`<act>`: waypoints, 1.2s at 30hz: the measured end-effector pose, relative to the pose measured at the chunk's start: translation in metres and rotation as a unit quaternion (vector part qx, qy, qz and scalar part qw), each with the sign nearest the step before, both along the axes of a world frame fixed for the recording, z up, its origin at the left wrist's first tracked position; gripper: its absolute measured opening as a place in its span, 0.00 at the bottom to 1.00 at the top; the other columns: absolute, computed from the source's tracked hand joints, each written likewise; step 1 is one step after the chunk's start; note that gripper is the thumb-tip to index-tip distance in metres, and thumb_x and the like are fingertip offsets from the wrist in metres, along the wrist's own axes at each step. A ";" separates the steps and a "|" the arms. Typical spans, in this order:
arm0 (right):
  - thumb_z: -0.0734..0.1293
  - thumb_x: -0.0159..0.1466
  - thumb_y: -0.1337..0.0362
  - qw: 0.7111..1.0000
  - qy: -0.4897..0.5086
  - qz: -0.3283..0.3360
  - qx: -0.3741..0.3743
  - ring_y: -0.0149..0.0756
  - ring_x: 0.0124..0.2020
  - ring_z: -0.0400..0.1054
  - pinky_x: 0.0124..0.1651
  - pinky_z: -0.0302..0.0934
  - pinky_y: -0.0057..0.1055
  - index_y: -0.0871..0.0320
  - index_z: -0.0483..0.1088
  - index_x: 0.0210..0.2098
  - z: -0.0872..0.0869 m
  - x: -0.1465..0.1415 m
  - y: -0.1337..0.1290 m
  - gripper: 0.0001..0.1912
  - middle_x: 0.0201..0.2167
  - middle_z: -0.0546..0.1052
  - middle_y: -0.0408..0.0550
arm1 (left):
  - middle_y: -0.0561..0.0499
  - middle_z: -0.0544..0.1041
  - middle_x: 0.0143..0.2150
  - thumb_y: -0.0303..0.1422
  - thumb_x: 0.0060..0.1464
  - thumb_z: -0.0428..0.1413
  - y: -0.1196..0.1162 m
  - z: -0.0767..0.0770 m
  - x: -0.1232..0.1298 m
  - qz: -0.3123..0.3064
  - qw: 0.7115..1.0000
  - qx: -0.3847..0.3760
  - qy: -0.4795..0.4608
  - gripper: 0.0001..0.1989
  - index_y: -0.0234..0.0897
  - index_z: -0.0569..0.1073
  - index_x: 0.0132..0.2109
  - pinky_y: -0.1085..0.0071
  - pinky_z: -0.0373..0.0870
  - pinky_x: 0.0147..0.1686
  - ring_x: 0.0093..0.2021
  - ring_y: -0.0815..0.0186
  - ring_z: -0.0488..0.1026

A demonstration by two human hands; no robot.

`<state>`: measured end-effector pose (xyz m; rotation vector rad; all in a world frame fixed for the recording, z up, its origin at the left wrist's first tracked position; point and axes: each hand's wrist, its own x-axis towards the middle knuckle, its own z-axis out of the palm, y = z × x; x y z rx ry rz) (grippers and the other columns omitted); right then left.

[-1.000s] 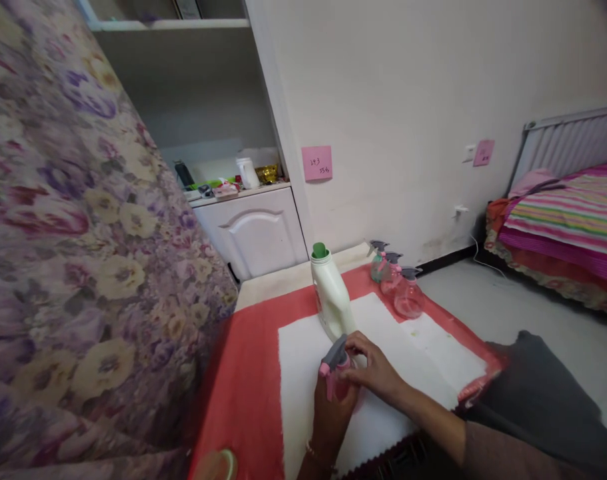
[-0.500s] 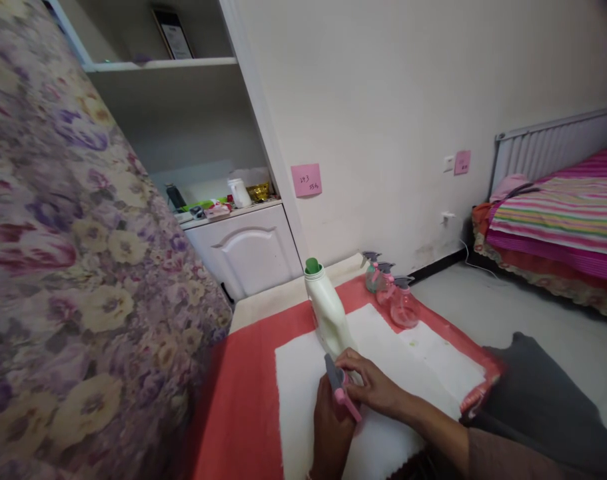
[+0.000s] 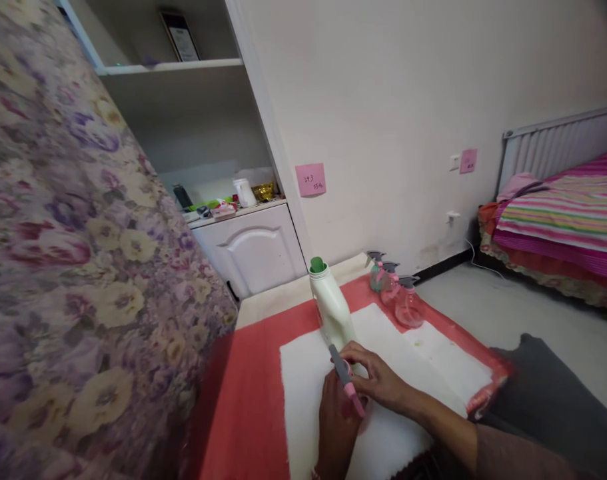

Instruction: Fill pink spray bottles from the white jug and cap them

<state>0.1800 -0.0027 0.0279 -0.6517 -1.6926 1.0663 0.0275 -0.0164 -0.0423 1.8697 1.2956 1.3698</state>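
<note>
A small spray bottle with a grey and pink spray head (image 3: 347, 381) is between my hands, over the white cloth (image 3: 303, 400). My left hand (image 3: 337, 423) is wrapped round its body, which is mostly hidden. From the right, my right hand (image 3: 378, 379) pinches the spray head near its collar. Just beyond them stands a pale green jug (image 3: 333, 307) with a green spout at its open mouth. Three more spray bottles stand in a row at the table's back right: a greenish one (image 3: 376, 277), a pink one (image 3: 389, 285) and a nearer pink one (image 3: 409, 308).
The cloth lies on a red-covered table (image 3: 253, 393). A floral curtain (image 3: 108, 300) hangs at the left, beside a white cabinet (image 3: 258, 253) with small items on its shelf. Dark grey fabric (image 3: 548, 400) is at the right, and a bed (image 3: 563, 227) stands farther back.
The whole view has shifted slightly, so the scene sits a little farther right. Both hands still hold the spray bottle, whose head is turned slightly.
</note>
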 end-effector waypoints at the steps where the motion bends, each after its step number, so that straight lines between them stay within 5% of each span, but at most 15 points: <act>1: 0.69 0.60 0.53 1.000 -0.002 -0.001 0.002 0.39 0.40 0.63 0.45 0.57 0.35 0.55 0.75 0.41 0.003 0.000 0.001 0.14 0.36 0.67 0.44 | 0.44 0.78 0.47 0.34 0.48 0.60 0.000 0.000 0.000 -0.003 1.000 -0.007 0.002 0.23 0.39 0.73 0.52 0.56 0.72 0.51 0.49 0.54 0.74; 8: 0.72 0.57 0.54 0.998 0.040 -0.028 -0.043 0.34 0.32 0.60 0.38 0.56 0.31 0.57 0.75 0.39 0.030 0.003 0.001 0.16 0.32 0.67 0.42 | 0.43 0.71 0.59 0.30 0.48 0.59 -0.008 0.008 0.002 -0.042 0.994 -0.080 -0.065 0.30 0.39 0.65 0.60 0.59 0.65 0.58 0.58 0.55 0.69; 24: 0.75 0.53 0.53 0.982 0.146 -0.078 -0.088 0.33 0.32 0.65 0.38 0.62 0.30 0.55 0.74 0.40 0.087 0.014 -0.009 0.19 0.32 0.73 0.42 | 0.41 0.72 0.55 0.32 0.47 0.58 -0.016 0.022 -0.001 -0.017 0.995 -0.088 -0.037 0.26 0.35 0.69 0.55 0.56 0.62 0.60 0.57 0.55 0.68; 31: 0.76 0.51 0.53 0.974 0.175 -0.116 -0.090 0.34 0.33 0.67 0.37 0.63 0.32 0.56 0.72 0.37 0.079 0.006 -0.007 0.19 0.31 0.73 0.42 | 0.41 0.72 0.55 0.36 0.49 0.58 -0.015 0.022 -0.006 0.011 0.998 -0.052 -0.038 0.26 0.35 0.68 0.56 0.56 0.64 0.59 0.58 0.54 0.69; 36: 0.77 0.48 0.56 0.966 0.203 -0.102 -0.125 0.34 0.30 0.67 0.34 0.63 0.30 0.56 0.70 0.34 0.064 -0.012 0.000 0.19 0.28 0.72 0.41 | 0.39 0.72 0.54 0.39 0.56 0.54 -0.021 0.028 -0.022 0.101 0.994 0.001 -0.039 0.21 0.35 0.67 0.55 0.54 0.65 0.57 0.56 0.54 0.69</act>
